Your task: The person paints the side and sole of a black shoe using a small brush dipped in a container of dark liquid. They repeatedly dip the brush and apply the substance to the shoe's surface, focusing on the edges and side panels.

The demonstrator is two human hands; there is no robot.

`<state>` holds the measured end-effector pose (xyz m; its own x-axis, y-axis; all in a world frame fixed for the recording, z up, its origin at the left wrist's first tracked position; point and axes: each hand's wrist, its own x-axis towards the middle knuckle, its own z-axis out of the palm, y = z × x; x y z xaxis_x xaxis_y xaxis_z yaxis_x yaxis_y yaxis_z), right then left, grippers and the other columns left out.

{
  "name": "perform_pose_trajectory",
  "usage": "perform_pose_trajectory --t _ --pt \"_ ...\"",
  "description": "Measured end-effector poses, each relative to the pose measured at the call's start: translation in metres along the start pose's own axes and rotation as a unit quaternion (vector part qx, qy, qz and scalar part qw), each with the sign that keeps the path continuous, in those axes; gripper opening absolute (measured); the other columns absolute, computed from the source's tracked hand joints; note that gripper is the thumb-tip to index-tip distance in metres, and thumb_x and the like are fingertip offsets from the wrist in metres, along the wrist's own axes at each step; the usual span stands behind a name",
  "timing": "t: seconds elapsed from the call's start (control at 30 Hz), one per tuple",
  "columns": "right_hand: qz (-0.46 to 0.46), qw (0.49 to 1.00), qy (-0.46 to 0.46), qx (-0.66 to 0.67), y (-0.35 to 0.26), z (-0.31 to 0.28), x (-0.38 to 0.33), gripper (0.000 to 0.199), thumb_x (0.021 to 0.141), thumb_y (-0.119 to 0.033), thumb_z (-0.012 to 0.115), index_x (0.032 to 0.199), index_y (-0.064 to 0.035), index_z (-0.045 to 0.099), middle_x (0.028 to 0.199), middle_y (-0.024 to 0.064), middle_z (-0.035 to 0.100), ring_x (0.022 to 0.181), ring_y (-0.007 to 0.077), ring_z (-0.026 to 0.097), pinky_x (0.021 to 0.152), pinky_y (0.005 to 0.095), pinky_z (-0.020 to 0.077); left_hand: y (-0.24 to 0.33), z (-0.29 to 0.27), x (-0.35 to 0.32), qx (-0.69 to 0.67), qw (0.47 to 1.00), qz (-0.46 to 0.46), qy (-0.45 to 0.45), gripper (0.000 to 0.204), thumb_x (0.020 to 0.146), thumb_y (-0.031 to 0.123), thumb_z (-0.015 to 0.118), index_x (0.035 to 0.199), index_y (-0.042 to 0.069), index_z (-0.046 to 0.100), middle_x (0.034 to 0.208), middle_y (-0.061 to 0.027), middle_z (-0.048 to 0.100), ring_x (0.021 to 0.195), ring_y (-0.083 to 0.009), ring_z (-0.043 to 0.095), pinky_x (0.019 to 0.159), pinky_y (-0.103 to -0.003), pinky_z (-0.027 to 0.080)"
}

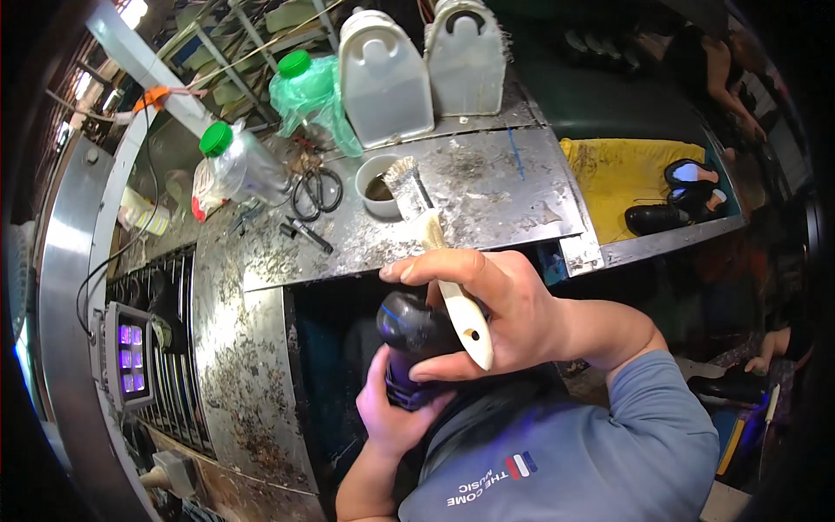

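A flat paintbrush [468,324] with a cream handle lies across my right hand [500,304], held between its fingers. The brush's pale bristles point away from me, by the rim of a small white bowl [380,207] with dark contents. My left hand [396,413] is wrapped round a glossy black shoe [409,326], its rounded end turned up in front of my body. The thumb and a fingertip of my right hand come close to the shoe's sides; whether they press on it I cannot tell. Part of the shoe is hidden behind my right hand.
Beyond stands a stained metal bench [487,191] with black scissors [317,193], a black marker [306,235], green-capped bottles [228,157] and two translucent jugs [383,83]. A purple-lit lamp [130,357] is at left. Black shoes [661,217] lie near yellow cloth [609,174]; other people are at right.
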<state>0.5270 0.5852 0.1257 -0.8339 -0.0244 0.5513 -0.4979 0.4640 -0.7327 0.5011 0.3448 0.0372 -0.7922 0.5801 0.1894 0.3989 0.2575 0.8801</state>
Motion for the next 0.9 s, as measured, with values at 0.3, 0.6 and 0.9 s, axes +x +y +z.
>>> perform_pose_trajectory --t 0.3,0.6,0.9 --pt "0.129 0.879 -0.099 0.448 0.017 0.049 -0.013 0.046 0.102 -0.019 0.06 0.136 -0.0043 0.034 0.117 0.0112 0.059 0.116 0.019 0.057 0.103 0.0359 0.0439 0.008 -0.021 -0.043 -0.127 0.983 -0.092 -0.095 0.089 0.067 0.022 0.098 0.137 -0.008 0.051 0.111 -0.017 0.073 0.102 -0.022 0.073 0.092 -0.035 0.057" --pt "0.185 0.859 -0.113 0.465 0.021 0.052 -0.001 0.027 0.106 -0.014 0.055 0.127 -0.0053 0.042 0.102 0.0065 0.058 0.098 0.0145 0.061 0.092 0.0327 0.0484 0.009 -0.014 -0.044 -0.112 0.985 -0.087 -0.097 0.086 0.067 0.023 0.098 0.134 -0.008 0.054 0.11 -0.017 0.074 0.101 -0.0218 0.074 0.092 -0.034 0.057" --pt "0.326 0.76 -0.125 0.548 0.027 0.055 0.008 0.024 0.106 -0.024 0.06 0.118 -0.0054 0.051 0.099 0.0093 0.067 0.093 0.017 0.07 0.083 0.0332 0.0567 -0.001 -0.01 -0.055 -0.083 0.987 -0.101 -0.09 0.088 0.065 0.025 0.099 0.134 -0.007 0.055 0.109 -0.0174 0.074 0.099 -0.0223 0.074 0.091 -0.034 0.057"
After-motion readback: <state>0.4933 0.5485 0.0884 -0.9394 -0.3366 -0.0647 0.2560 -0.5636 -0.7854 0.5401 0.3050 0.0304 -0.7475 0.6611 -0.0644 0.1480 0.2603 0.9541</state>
